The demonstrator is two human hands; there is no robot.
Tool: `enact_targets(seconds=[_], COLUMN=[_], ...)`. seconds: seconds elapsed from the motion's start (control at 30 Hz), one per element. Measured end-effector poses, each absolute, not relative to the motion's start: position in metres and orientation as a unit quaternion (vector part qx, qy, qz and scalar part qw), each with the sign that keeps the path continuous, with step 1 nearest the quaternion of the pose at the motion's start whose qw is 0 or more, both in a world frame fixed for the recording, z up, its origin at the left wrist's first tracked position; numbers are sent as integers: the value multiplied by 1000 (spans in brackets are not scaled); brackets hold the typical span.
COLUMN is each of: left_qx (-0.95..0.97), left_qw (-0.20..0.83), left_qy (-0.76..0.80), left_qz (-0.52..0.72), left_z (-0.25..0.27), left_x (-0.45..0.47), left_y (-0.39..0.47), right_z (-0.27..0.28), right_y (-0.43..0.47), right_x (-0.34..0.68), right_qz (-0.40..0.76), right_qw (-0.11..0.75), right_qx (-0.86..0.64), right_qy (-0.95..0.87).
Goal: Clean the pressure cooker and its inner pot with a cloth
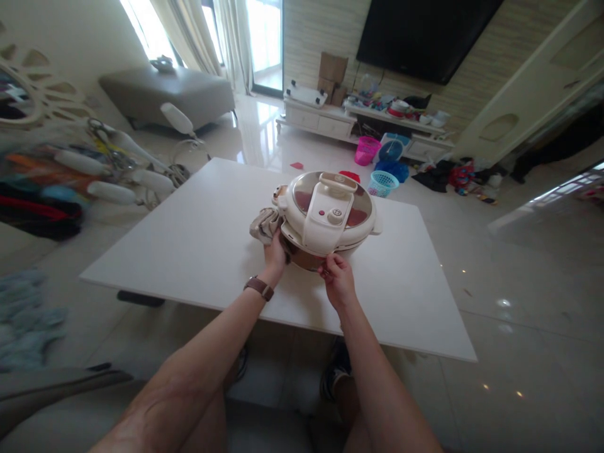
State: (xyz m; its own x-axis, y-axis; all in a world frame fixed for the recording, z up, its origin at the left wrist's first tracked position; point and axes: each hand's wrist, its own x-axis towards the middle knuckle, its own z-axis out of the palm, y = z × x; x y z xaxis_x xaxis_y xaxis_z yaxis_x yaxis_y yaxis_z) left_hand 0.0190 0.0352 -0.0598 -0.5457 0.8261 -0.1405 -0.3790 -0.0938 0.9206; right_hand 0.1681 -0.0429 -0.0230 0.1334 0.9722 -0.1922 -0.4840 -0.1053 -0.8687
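A cream pressure cooker [325,217] with a brown lower body and a see-through lid stands on the white table [189,233]. Across its lid runs a broad cream band with a handle, a round knob and a small red button. At the cooker's left side, my left hand [276,253] is closed on a bunched grey-beige cloth [265,224] and rests against the pot; most of its fingers are hidden. My right hand [338,277] is at the front of the lower body, thumb and fingers pinched together. What lies between those fingertips is too small to make out.
Beyond the table are a pink basket [367,151], a light blue basket [384,183] and a low white cabinet [325,119] crowded with things. A grey ottoman [165,97] stands at the back left. White padded parts [153,181] are near the table's left edge.
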Motion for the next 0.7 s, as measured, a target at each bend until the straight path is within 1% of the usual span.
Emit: enact_targets(seconds=[0.1,0.27,0.43,0.57,0.7], left_qx=[240,274,252,246,230], left_qw=[414,371,390,389,428], left_qy=[517,511,504,480,459], left_qz=[709,726,728,747,743], left_z=[-57,-49,-43,-43,-41], left_x=[14,41,53,34,20], left_y=[39,4,-10,13,31], right_z=[-24,-25,-27,-27,-26], right_y=[-43,-43,-45,-46,-47], right_x=[167,166,163,161,161], right_qz=[600,597,596,604,604], right_qw=[610,618,630,636,635], right_qx=[-440,-436,-431,-428,-428], right_qy=[-272,-265,-249,-219,-221])
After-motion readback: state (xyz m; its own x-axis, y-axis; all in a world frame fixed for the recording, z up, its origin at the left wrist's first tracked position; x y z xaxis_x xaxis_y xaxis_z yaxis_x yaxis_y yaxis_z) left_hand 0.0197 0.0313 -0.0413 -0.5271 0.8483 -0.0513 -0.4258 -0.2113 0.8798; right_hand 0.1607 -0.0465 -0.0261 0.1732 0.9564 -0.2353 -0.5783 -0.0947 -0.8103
